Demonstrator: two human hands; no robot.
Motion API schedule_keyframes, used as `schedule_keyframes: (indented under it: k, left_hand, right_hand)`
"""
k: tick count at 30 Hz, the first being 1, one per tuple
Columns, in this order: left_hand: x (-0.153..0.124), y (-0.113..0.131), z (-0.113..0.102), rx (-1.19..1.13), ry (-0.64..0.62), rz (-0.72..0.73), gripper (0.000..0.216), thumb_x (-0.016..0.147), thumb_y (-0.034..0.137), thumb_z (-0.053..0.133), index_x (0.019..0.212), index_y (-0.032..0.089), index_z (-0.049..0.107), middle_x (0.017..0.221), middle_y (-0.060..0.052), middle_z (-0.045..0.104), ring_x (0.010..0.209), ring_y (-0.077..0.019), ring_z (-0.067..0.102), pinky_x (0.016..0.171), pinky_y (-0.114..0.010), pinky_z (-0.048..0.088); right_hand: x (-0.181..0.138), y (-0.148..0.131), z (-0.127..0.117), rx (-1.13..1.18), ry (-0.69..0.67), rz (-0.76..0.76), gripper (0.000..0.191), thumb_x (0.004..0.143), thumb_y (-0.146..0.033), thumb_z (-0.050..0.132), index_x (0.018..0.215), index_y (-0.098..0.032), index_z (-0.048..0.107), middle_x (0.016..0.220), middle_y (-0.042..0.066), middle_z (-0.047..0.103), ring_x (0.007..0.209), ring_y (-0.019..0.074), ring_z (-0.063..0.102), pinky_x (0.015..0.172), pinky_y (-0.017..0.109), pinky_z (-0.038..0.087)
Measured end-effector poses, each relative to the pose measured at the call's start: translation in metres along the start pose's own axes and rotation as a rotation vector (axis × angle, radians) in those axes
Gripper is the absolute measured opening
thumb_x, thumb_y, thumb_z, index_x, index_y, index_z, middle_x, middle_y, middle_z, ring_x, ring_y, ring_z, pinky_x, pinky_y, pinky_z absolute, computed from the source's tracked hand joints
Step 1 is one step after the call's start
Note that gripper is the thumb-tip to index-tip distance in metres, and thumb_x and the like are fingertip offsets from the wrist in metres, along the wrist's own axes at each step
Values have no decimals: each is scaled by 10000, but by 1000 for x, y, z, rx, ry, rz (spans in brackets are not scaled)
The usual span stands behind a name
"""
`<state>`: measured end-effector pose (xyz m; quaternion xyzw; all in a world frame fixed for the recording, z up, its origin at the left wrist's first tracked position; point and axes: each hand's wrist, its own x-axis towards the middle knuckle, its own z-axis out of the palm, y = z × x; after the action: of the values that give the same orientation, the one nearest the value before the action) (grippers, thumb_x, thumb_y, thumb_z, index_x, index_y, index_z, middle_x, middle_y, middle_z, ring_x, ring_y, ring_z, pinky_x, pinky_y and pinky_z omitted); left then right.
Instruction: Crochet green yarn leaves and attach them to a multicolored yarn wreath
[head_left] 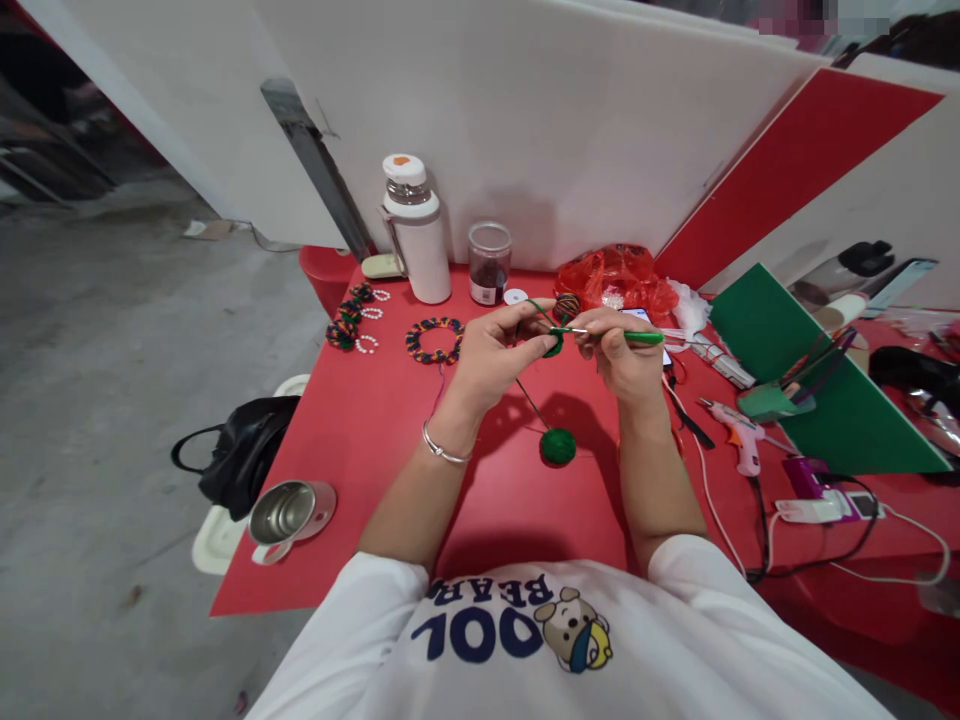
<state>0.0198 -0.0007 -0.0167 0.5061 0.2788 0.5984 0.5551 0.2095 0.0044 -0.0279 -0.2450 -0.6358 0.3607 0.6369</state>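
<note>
Above the middle of the red table, my left hand (pixel 495 352) pinches a small piece of green crochet (pixel 553 346), with green yarn running up over its fingers. My right hand (pixel 619 355) grips a crochet hook (pixel 643 338) by its green handle. The hook's metal shaft points left and meets the green piece; the exact tip is hard to make out. A ball of green yarn (pixel 558 447) lies on the table below my hands, its strand leading up toward my left hand. Left of that hand lies a multicoloured crocheted ring (pixel 435 341).
Multicoloured crocheted pieces with white beads (pixel 346 325) lie at the far left. A white flask (pixel 421 240), a jar (pixel 489 262) and a red plastic bag (pixel 615 277) stand along the back. A metal cup (pixel 291 512) sits near the left edge; a glue gun (pixel 739 435) and cables lie right.
</note>
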Motion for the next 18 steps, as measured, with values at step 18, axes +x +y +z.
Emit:
schedule_keyframes:
  k: [18]
  left_hand:
    - [-4, 10, 3, 238, 110, 64, 373, 726, 138, 798, 1095, 180, 827, 783, 2, 718, 752, -119, 663, 753, -262, 596]
  right_hand:
    - [1, -14, -6, -189, -121, -88, 208, 995, -452, 708, 969, -296, 843, 1049, 39, 843, 851, 187, 765, 604, 304, 602]
